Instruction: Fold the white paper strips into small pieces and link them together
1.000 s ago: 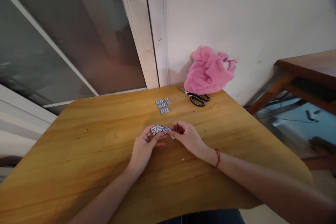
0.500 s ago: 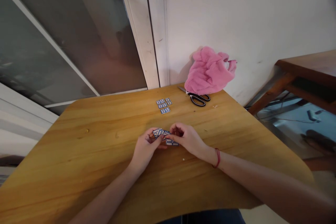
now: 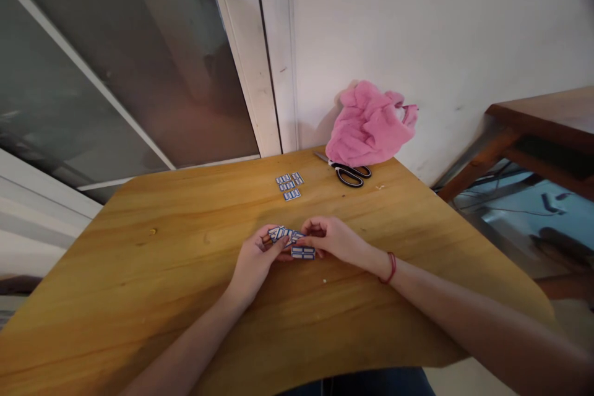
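On the yellowish-brown wooden table (image 3: pixel 162 204), nearer the person than the black-handled metal scissors (image 3: pixel 341 167) and to their left, the left hand (image 3: pixel 253 255) pinches a bunch of overlapping white cards with blue borders (image 3: pixel 286 234). The right hand (image 3: pixel 338 242), its fingers curled and nearly closed, meets the bunch's right end. A separate white card with blue-edged panels (image 3: pixel 303 252) sits just below the right fingertips; from where I stand, I cannot tell whether they grip it. For clean handling, press the left thumb lightly across the bunch, work one card at a time by its edge, and avoid bending corners; too slack a pinch would probably let cards slip. Count: scissors, one pair; flat cards grouped left of the scissors (image 3: pixel 286 186), four; separate card, one; bunched cards, several, the overlap preventing an exact figure; pink plush cloth bundle just behind the scissors (image 3: pixel 369 127), one.
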A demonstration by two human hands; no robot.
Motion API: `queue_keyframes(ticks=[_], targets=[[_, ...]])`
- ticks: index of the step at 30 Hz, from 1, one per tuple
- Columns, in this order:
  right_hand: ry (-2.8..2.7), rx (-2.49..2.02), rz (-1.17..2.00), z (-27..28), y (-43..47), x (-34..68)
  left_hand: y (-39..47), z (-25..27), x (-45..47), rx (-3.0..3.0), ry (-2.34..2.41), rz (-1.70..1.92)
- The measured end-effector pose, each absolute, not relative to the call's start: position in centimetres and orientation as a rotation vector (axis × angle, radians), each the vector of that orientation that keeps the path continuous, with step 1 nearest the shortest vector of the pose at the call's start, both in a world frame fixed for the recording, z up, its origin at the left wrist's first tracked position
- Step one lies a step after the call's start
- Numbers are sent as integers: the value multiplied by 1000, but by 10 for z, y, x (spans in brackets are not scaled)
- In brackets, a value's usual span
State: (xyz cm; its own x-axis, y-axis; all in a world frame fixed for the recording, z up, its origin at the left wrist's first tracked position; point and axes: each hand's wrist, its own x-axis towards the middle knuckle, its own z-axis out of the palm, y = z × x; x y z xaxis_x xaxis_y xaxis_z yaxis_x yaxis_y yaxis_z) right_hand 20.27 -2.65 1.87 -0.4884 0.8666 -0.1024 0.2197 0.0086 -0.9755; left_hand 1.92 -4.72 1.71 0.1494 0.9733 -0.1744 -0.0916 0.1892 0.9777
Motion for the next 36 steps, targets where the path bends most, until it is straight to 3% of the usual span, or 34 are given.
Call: queue_keyframes(ticks=[4,11,23,29,36], targets=[[-1899,-1155,1533,28,-18,218,-47,17,18,1060,1084,988],[-2214,-1107,1267,39,-25,217,-48,18,19,1079,1073,977],[-1672,-1116,1171,9,-14,212,-47,17,18,1273,1134,1048],[-1727,-1141,1106,18,-28,198,-50,20,20,1361,1163,996],[-1701,-1074,1312,21,-32,196,-47,16,18,1265,1180,988]])
